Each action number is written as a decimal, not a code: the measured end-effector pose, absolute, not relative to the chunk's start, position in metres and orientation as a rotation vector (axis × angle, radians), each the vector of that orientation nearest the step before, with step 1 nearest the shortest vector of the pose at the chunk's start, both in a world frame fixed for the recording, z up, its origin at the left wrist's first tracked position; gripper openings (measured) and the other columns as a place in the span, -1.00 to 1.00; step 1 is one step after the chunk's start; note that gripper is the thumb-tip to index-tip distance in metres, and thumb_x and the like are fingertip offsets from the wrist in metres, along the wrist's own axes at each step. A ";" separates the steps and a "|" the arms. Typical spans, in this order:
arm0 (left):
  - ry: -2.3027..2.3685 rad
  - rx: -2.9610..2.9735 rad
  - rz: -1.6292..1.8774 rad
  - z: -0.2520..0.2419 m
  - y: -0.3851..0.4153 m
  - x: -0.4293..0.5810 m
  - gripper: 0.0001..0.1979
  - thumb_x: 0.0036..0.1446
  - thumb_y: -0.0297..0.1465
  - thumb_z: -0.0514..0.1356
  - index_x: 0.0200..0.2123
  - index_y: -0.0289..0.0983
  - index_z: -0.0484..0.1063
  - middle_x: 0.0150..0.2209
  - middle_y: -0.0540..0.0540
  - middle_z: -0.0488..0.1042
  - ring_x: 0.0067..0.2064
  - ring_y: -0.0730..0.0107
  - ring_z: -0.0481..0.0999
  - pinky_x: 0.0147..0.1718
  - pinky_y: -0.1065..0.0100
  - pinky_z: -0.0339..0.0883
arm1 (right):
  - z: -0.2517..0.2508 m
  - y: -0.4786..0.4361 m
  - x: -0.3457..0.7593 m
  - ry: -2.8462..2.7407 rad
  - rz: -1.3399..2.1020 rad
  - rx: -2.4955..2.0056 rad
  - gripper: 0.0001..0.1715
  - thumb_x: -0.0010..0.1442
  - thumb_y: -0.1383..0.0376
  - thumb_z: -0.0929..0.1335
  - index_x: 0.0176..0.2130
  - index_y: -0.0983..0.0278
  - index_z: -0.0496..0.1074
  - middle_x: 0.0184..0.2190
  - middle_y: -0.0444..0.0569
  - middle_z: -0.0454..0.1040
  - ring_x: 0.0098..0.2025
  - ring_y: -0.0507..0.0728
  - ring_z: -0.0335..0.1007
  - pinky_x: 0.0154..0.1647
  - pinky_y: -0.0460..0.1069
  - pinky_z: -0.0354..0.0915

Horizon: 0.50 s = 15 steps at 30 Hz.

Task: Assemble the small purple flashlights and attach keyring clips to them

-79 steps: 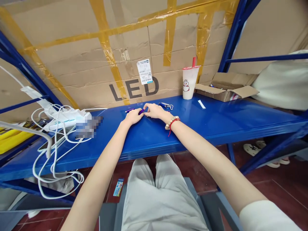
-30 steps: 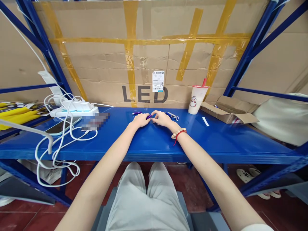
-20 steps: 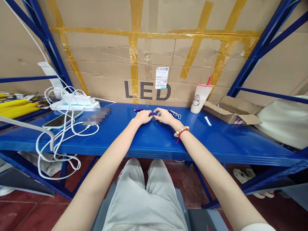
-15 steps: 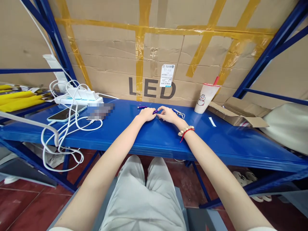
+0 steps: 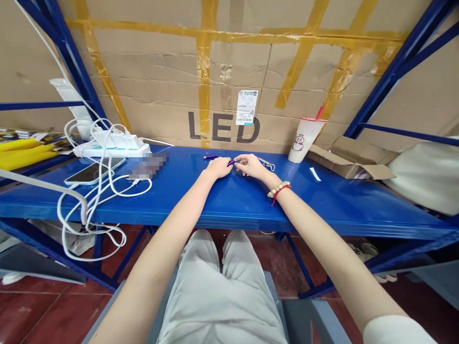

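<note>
A slim purple pen (image 5: 230, 163) spans the small gap between my two hands. My left hand (image 5: 218, 167) rests low over the table with its fingers curled, closed around the pen's left end. At the other end, the thumb and index finger of my right hand (image 5: 250, 165) pinch it; the remaining fingers bend loosely. A short purple piece with a silvery end (image 5: 210, 157) lies just beyond my left hand. Behind my right wrist sits a small metal clip (image 5: 269, 166), partly covered. Beads and a red cord circle that wrist.
On the blue table (image 5: 172, 191), a phone (image 5: 95, 171), white cables and a power strip (image 5: 114, 149) occupy the left. A tall cup with a red straw (image 5: 304, 139), a white paper strip (image 5: 315, 174) and an open cardboard box (image 5: 349, 160) stand right. Taped cardboard (image 5: 161, 86) backs the table.
My right hand has shifted slightly, and its fingertips now pinch nearer the pen's end. My left hand stays nearly in place. The whole view has moved a little.
</note>
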<state>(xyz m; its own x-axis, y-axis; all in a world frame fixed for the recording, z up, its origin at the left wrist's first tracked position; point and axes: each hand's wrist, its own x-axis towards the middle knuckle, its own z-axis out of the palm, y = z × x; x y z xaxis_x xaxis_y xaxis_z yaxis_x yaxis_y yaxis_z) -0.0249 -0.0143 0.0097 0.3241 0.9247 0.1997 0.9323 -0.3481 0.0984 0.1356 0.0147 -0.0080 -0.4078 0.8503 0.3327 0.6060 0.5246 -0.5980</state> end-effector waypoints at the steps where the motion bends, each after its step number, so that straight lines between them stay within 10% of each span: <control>1: -1.773 -2.525 -0.343 0.010 -0.014 -0.025 -0.62 0.29 -0.27 -0.06 0.05 -0.27 0.35 0.05 -0.19 0.46 0.06 0.13 0.44 0.02 0.18 0.31 | -0.008 0.015 0.136 -2.160 0.502 -1.171 -0.71 0.18 0.31 0.31 -0.10 0.36 0.43 -0.45 -0.04 0.55 -0.66 -0.08 0.29 -0.63 -0.17 0.24; 15: -1.768 -2.537 -0.341 0.011 -0.013 -0.025 -0.63 0.28 -0.25 -0.07 0.01 -0.23 0.38 0.02 -0.17 0.48 0.02 0.12 0.46 -0.04 0.19 0.34 | -0.001 0.004 0.135 -2.235 0.308 -1.280 -0.73 0.16 0.31 0.29 -0.10 0.26 0.37 -0.44 -0.18 0.57 -0.61 -0.07 0.35 -0.50 -0.16 0.20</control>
